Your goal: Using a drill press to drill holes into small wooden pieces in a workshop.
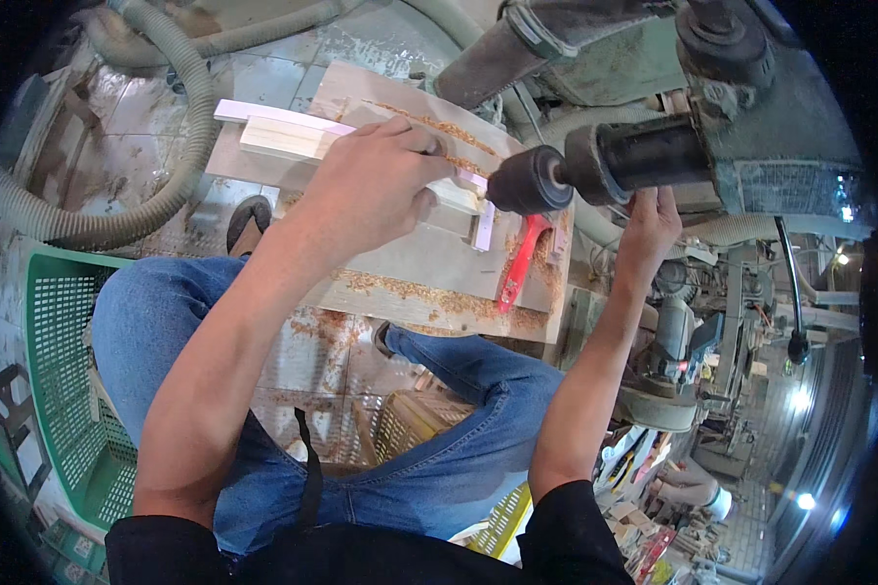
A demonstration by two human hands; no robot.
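Drilling machine (673, 117), grey and bulky, fills the room above and right of the hands; its dark horizontal spindle nose (529, 180) points straight at the left hand's fingertips. Little clearance there.

Counter (429, 268) is a pale board strewn with sawdust, lying under the left hand. Its near edge runs just below the left wrist, above the person's knees; open board shows between the two hands. A red-handled tool (519, 263) lies on it below the spindle nose, near the right hand.

Ribbed dust hose (190, 127) curves well left of the left hand, on the floor. Green basket (63, 380) sits lower left, beside the left thigh.

Wood strips (283, 135): long, pale, square-edged lengths, lying flat on the counter, running from far left under the left hand toward the spindle. Judged light, stiff, dry and not slippery; thin ends may split. Best hold looks to be from above, mid-length, pressing down.

Left hand (371, 185): clenched down on the strips, fingers curled over the top.

Right hand (649, 224): reaches up under the machine body, fingers hidden behind it; grip cannot be told.
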